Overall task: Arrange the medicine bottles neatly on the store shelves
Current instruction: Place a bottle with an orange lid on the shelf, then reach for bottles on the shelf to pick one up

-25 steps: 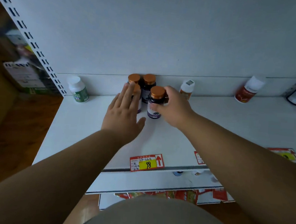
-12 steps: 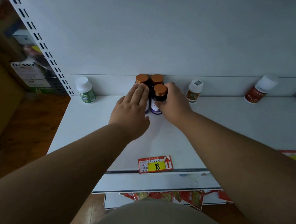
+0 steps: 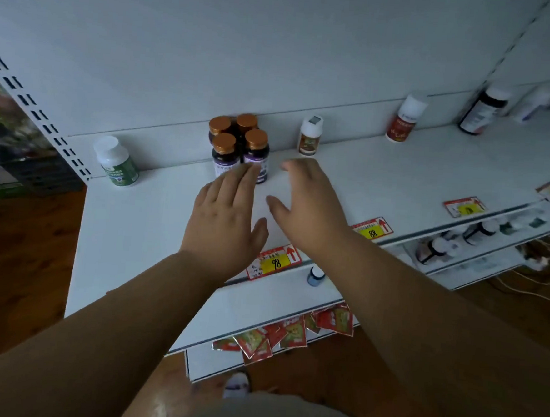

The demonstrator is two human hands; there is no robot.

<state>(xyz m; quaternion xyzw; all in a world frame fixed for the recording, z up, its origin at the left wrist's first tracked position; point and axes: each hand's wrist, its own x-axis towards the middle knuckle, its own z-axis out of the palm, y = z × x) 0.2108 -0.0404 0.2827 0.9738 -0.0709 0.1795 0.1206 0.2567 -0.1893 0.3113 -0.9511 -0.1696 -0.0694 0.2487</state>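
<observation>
Several dark bottles with copper caps (image 3: pixel 239 144) stand tightly grouped against the back panel of the white shelf (image 3: pixel 383 183). My left hand (image 3: pixel 224 217) hovers flat just in front of them, fingers straight, fingertips overlapping the front bottles in view; whether they touch is unclear. My right hand (image 3: pixel 306 200) is to the right of the group, fingers relaxed and spread, holding nothing. A white bottle with a green label (image 3: pixel 117 161) stands at the left. A small white bottle with a brown label (image 3: pixel 309 135) stands to the right of the group.
A red-labelled white bottle (image 3: pixel 403 119) and a dark bottle (image 3: pixel 482 109) stand farther right along the back. Price tags (image 3: pixel 274 262) line the shelf's front edge. More bottles (image 3: pixel 437 249) lie on the lower shelf. Red packets (image 3: pixel 277 335) hang below.
My right hand has let go of the front right copper-capped bottle, which now stands in the group. Both hands have drawn back toward me, and the view has shifted right.
</observation>
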